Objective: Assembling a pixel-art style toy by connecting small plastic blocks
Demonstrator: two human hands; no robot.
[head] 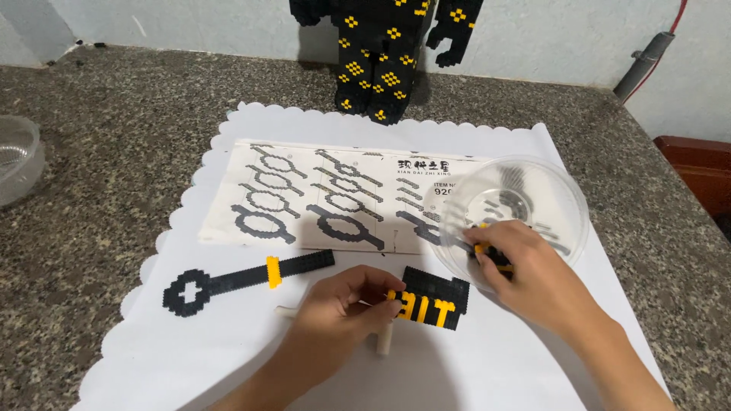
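Fingertips point(378, 293) of the left hand point(339, 308) pinch narrowly on the near-left edge of a small black and yellow brick panel point(432, 297), holding it down on the white scalloped paper mat point(228, 358). Right-hand fingers point(491, 247) curl into the tilted clear plastic bowl point(518, 205) just beyond the panel, closed loosely around the small black and yellow bricks point(495, 259) lying in it; whether a piece is actually gripped I cannot tell.

Judging by what lies about, the work looks partly done. Left of the left fingers, well apart, lies a finished-looking long black piece point(236, 280) with a ring-shaped head and a yellow band. Beyond both hands, the instruction sheet point(304, 198) is spread flat, showing several such long shapes, and a tall black and yellow brick figure point(384, 53) stands at the far edge of the mat. The panel under the fingers is still short and stubby, so more bricks seem to be needed on it. A pale stick-like tool point(383, 341) lies just under the left hand.

Both forearms come in from the near edge and angle inward. The left wrist is low, palm down, knuckles raised over the panel. The right wrist is bent so its hand reaches forward and down over the bowl's rim.

A second clear bowl point(15, 156) sits far left on the speckled stone counter point(99, 152).
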